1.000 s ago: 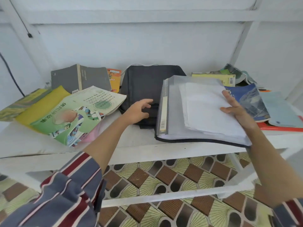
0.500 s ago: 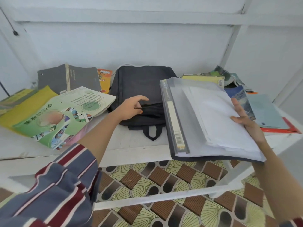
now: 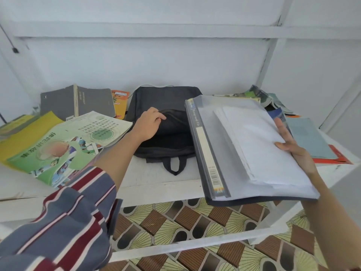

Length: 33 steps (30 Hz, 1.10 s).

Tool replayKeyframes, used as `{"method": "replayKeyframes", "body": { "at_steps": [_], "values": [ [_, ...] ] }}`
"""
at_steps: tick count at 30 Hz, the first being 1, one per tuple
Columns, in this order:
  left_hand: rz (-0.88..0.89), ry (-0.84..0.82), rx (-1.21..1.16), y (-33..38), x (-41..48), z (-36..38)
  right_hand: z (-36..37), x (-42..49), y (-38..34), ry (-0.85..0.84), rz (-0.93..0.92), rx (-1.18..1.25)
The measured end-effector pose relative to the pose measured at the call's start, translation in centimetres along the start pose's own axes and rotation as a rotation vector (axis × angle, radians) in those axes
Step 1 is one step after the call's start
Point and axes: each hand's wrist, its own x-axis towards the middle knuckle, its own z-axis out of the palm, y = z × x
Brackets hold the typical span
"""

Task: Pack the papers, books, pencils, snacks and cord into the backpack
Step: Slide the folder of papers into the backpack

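Observation:
A dark grey backpack (image 3: pixel 168 100) lies flat on the white table (image 3: pixel 162 180), its carry loop toward me. My left hand (image 3: pixel 149 124) grips the edge of the backpack's opening, fingers curled over the fabric. My right hand (image 3: pixel 293 147) holds a clear plastic folder (image 3: pixel 211 133) with a stack of white papers (image 3: pixel 261 145) on top, thumb pressing on the papers. The folder is lifted and tilted over the table's front right, beside the backpack.
A green picture book (image 3: pixel 58 153), yellow book (image 3: pixel 25 133), grey book (image 3: pixel 78 100) and orange booklet (image 3: pixel 120 102) lie left of the backpack. Blue and red folders (image 3: pixel 312 141) and magazines (image 3: pixel 263 94) lie at right. White wall behind; patterned floor below.
My left hand moved onto the backpack opening and closed on its edge. My right hand drew the folder and papers toward me and rightward, uncovering the backpack's lower part.

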Motion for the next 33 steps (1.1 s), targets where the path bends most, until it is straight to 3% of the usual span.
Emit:
{"method": "replayKeyframes", "body": {
  "at_steps": [5, 11, 24, 30, 33],
  "values": [
    [-0.064, -0.119, 0.456, 0.1, 0.7, 1.0, 1.3, -0.5, -1.2, 0.061, -0.014, -0.073],
    [0.043, -0.139, 0.681, -0.3, 1.6, 2.1, 0.5, 0.9, -0.7, 0.065, -0.011, -0.013],
    [0.228, -0.392, 0.308, -3.8, 4.5, 2.7, 2.4, 6.7, 0.4, 0.078, -0.032, -0.037],
    [0.316, -0.285, 0.158, -4.7, 6.3, 2.1, 2.4, 8.0, 0.4, 0.079, -0.038, 0.013],
    [0.240, -0.316, 0.023, -5.0, 7.3, 1.6, 2.3, 8.2, 0.5, 0.093, -0.036, 0.050]
  ]
}}
